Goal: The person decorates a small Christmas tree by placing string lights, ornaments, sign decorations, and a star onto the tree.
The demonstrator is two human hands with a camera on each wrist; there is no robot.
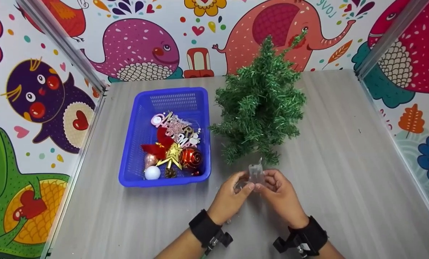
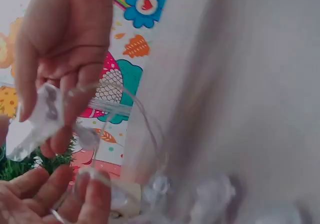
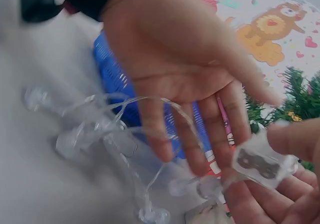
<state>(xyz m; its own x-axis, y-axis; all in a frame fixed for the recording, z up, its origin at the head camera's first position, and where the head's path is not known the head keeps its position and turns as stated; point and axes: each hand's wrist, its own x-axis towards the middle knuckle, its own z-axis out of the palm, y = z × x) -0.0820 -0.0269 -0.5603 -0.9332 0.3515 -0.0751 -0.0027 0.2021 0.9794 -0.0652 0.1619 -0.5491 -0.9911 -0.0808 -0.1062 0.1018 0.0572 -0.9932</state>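
Observation:
A string of clear lights has a clear battery case standing upright between both hands, in front of a small green artificial Christmas tree. My right hand pinches the case; dark round shapes show inside it in the right wrist view. My left hand holds the case's near side with the thumb at its lower end. The clear wire runs across the left fingers. Several clear bulbs hang from the string in the right wrist view, blurred.
Left of the tree stands a blue plastic basket with a gold star, a red bow, a red bauble, a white ball and letter ornaments. Cartoon-printed panels border the grey wood-look table.

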